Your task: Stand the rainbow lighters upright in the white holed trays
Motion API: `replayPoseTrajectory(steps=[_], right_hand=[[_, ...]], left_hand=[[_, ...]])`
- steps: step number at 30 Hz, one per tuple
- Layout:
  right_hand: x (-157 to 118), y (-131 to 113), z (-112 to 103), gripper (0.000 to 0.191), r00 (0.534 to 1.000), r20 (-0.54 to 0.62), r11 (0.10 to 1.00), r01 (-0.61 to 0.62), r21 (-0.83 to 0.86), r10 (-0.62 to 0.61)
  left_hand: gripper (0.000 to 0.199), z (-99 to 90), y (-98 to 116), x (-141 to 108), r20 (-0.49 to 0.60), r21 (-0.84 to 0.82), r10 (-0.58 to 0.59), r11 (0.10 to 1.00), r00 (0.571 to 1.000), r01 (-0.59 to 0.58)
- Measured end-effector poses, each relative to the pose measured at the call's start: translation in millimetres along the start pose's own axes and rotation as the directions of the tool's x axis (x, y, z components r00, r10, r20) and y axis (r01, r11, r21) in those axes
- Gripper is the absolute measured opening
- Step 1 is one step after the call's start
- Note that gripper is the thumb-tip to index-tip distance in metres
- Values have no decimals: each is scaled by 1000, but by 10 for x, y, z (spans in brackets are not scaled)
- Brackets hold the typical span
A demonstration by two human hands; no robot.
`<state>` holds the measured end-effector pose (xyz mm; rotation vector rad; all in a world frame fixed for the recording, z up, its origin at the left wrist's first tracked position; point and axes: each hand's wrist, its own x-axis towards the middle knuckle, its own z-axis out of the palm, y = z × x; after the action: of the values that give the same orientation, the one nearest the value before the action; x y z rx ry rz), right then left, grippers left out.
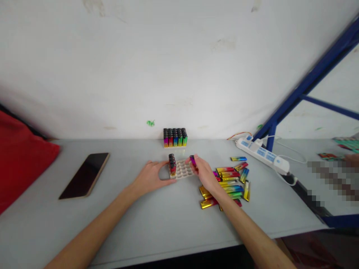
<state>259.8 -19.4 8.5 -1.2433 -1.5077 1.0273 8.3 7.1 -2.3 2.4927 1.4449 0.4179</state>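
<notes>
My left hand (pixel 153 175) grips the left end of a white tray (pixel 183 170) with rows of holes, thumb at the near corner and fingers at the far one. Several red lighters (pixel 172 168) with black tops stand upright in a row along the tray's left side. Between the fingertips of my right hand (pixel 204 172) is a purple lighter (pixel 193 161), black top up and slightly tilted, over the tray's right part. My fingers hide its lower end. Beside and under my right wrist lies a loose pile of shiny multicoloured lighters (pixel 231 188).
Against the wall stands a filled block of upright lighters (pixel 175 138). A dark phone or tablet (pixel 85 175) lies at left, near a red cloth (pixel 22 157). At right are a white power strip (pixel 262 154) with cables and a blue metal frame (pixel 303 89).
</notes>
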Motion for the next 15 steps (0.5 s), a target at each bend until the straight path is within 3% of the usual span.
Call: replayPoseTrajectory(steps=[4, 9, 15], right_hand=[[-67, -79, 16, 59, 989, 81, 988, 130, -82, -123], [-107, -135, 50, 39, 931, 152, 905, 359, -229, -331], [-110, -127, 43, 33, 950, 107, 919, 310, -244, -292]], left_hand=[[74, -14, 14, -5, -18, -28, 13, 1000, 1000, -14], [71, -27, 20, -13, -18, -50, 21, 999, 1000, -22], [72, -19, 8, -9, -14, -40, 21, 999, 1000, -21]])
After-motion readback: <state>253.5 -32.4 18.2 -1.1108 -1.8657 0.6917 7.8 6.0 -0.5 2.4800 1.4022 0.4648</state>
